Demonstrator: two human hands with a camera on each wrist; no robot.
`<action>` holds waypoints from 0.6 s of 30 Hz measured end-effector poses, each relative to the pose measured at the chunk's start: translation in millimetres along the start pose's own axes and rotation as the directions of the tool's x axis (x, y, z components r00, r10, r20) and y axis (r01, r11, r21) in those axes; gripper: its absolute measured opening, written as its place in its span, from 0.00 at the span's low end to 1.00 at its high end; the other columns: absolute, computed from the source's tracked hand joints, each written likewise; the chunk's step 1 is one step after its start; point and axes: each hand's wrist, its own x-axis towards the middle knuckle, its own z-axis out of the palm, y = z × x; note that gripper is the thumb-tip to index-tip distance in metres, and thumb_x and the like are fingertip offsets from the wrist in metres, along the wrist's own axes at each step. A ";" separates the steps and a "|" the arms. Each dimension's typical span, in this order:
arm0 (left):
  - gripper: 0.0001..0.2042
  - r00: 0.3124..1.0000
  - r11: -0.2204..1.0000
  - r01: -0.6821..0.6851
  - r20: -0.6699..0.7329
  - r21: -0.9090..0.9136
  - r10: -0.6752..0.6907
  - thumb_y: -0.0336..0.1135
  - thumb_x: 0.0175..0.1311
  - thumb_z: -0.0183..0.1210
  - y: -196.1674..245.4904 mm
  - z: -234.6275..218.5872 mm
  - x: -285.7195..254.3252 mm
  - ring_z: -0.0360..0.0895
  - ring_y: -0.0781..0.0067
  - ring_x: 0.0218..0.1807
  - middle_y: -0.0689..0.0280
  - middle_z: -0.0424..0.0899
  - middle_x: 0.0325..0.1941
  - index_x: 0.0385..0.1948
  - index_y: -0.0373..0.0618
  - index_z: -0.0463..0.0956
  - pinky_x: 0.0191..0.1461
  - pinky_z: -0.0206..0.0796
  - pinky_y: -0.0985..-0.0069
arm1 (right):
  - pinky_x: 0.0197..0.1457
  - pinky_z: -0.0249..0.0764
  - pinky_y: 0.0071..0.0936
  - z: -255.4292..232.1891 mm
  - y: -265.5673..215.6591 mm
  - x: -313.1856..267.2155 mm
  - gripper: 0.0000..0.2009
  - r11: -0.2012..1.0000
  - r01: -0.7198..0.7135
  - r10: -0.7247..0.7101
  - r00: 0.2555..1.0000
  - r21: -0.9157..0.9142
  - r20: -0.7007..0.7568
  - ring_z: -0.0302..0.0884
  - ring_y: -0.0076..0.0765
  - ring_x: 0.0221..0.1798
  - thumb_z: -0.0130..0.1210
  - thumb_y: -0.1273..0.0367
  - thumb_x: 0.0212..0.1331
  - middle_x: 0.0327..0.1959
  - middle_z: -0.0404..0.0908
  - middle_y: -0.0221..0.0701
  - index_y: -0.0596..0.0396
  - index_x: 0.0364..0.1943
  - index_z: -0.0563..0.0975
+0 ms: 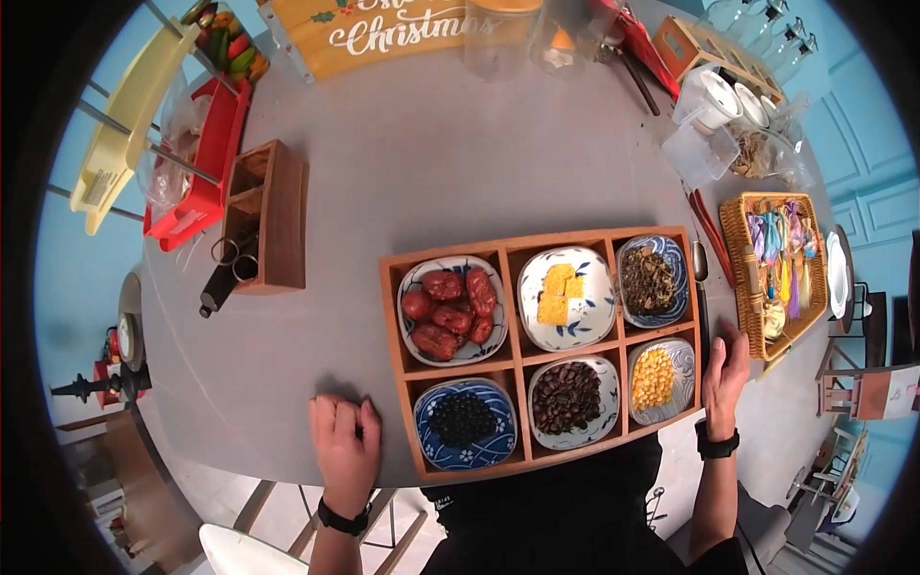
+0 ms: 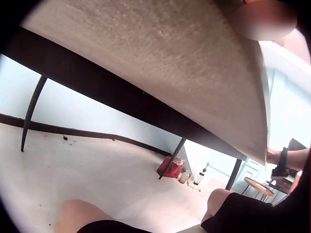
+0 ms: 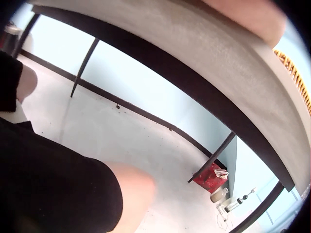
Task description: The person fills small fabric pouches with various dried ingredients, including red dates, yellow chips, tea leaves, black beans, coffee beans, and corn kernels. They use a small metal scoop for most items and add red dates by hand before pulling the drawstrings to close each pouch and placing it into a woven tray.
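A wooden six-compartment tray (image 1: 518,383) stands at the table's near edge, each compartment with a dish. Red dates (image 1: 450,314), yellow cake pieces (image 1: 559,295) and dark dried leaves (image 1: 649,283) fill the far row. Nearer are black beans (image 1: 462,420), coffee beans (image 1: 566,397) and yellow corn kernels (image 1: 653,378). My left hand (image 1: 343,443) rests on the table edge left of the tray, fingers loosely curled, holding nothing. My right hand (image 1: 725,377) lies just beyond the tray's right side, fingers relaxed. Both wrist views mostly show the table's underside and the floor.
A wooden holder (image 1: 286,216) with scissors stands left, beside a red bin (image 1: 206,168). On the right are a spoon (image 1: 700,264), a wicker basket (image 1: 728,240) of tassels and clear plastic containers (image 1: 698,153). A Christmas sign (image 1: 383,34) and jars stand at the back.
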 end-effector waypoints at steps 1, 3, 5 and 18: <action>0.08 1.000 1.000 -0.008 0.008 0.004 0.008 0.21 0.57 0.59 -1.2 -1.3 -1.0 0.67 0.54 0.34 0.56 0.68 0.30 0.22 0.37 0.67 0.37 0.60 0.64 | 0.49 0.70 0.36 0.9 -0.9 -0.1 0.13 1.000 -0.002 0.003 1.000 0.005 -0.013 0.73 0.48 0.42 0.47 0.68 0.68 0.39 0.76 0.44 0.65 0.48 0.74; 0.09 1.000 1.000 0.006 0.011 -0.004 -0.006 0.21 0.57 0.59 -1.3 -1.5 -3.1 0.67 0.55 0.35 0.57 0.68 0.30 0.22 0.37 0.67 0.38 0.60 0.64 | 0.48 0.71 0.34 1.2 -8.9 1.9 0.14 0.998 -0.053 0.053 0.999 0.028 -0.008 0.75 0.45 0.41 0.49 0.67 0.67 0.40 0.77 0.43 0.65 0.48 0.74; 0.09 1.000 1.000 0.012 -0.004 -0.020 -0.012 0.21 0.56 0.60 -3.7 -0.6 -1.1 0.67 0.55 0.35 0.57 0.68 0.30 0.22 0.38 0.67 0.38 0.60 0.64 | 0.47 0.71 0.33 3.4 -7.2 3.8 0.14 0.998 -0.034 0.035 0.999 0.046 -0.029 0.75 0.42 0.40 0.49 0.67 0.67 0.39 0.77 0.43 0.65 0.48 0.75; 0.09 1.000 1.000 0.003 -0.007 0.007 -0.003 0.21 0.55 0.60 2.0 -0.8 -1.4 0.67 0.56 0.34 0.59 0.68 0.29 0.22 0.38 0.67 0.37 0.61 0.64 | 0.39 0.68 0.28 6.1 6.0 4.5 0.14 0.993 0.116 -0.116 0.990 -0.005 -0.074 0.67 0.31 0.32 0.53 0.67 0.64 0.35 0.75 0.37 0.64 0.48 0.75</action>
